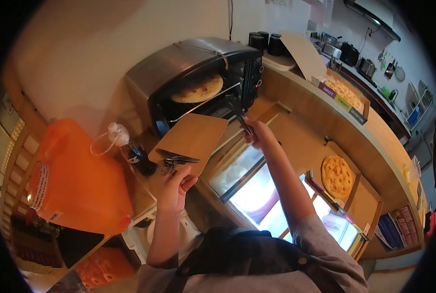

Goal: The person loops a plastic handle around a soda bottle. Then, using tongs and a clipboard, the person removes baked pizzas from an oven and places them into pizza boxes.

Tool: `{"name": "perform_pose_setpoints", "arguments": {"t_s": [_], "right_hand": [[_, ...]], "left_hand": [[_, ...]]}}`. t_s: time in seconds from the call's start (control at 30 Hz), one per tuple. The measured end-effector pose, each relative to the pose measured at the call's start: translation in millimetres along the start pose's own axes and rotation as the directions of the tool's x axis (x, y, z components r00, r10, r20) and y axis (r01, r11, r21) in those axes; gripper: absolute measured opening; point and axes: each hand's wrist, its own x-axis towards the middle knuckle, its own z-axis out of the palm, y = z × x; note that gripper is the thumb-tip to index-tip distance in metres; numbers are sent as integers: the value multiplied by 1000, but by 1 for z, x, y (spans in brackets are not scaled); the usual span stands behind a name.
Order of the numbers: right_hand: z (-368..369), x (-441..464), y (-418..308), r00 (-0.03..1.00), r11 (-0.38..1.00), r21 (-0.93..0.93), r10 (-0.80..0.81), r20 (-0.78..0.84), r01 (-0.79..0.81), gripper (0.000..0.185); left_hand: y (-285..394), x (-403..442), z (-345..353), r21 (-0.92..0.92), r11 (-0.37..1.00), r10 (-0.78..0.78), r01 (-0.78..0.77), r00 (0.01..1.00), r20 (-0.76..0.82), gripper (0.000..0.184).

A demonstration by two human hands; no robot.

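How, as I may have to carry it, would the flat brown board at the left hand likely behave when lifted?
Probably stiff: the brown board reaches well past the left hand without visible sag. Likely light for its size, as it looks thin. Anything loose on it might slide off if tilted, since no raised rim shows.

This looks like the kitchen of a small pizza shop: a silver metal countertop oven (179,54) holding a round pale pizza (201,91) stands beyond the left hand (175,188), while a round golden pizza (337,177) sits in an open brown cardboard box (368,207) right of the right hand (258,134). Farther beyond that hand hang a dark-edged range hood (381,24) and dark utensils (390,70).
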Motion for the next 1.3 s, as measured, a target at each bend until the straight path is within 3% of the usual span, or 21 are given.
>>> {"name": "perform_pose_setpoints", "arguments": {"t_s": [0.1,0.2,0.4,0.63,0.77,0.83,0.93,0.97,1.17,1.3], "right_hand": [[2,16,4,996,989,144,12,86,-24,27],[9,25,7,996,981,192,-41,74,26,26],[35,23,-5,1000,985,171,-12,-27,17,27],[6,4,5,994,994,-34,-105,14,105,29],[-11,-24,14,974,965,-133,-227,11,226,30],[-26,-33,19,955,945,-144,-284,83,293,31],[-32,-54,26,957,949,-132,-288,16,288,31],[-35,-59,31,956,945,-150,-295,-6,290,31],[-51,-86,37,957,950,-157,-283,-62,271,30],[-60,-94,40,954,946,-173,-291,-75,274,30]], "left_hand": [[-2,-13,1,27,1000,4,-3,1000,-20,15],[-6,-12,-2,26,1000,14,-14,1000,-10,20],[-5,11,-4,19,1000,21,-21,999,27,14],[-9,44,7,-149,989,-2,9,999,50,14],[-21,42,9,-278,957,-89,77,996,-32,15],[-40,37,0,-355,923,-187,148,979,-79,16],[-55,32,-5,-525,807,-306,272,952,22,11],[-64,38,-16,-659,675,-326,330,936,135,11],[-68,28,-3,-766,476,-330,433,895,301,17],[-64,35,4,-830,406,-306,383,913,271,15]]}}
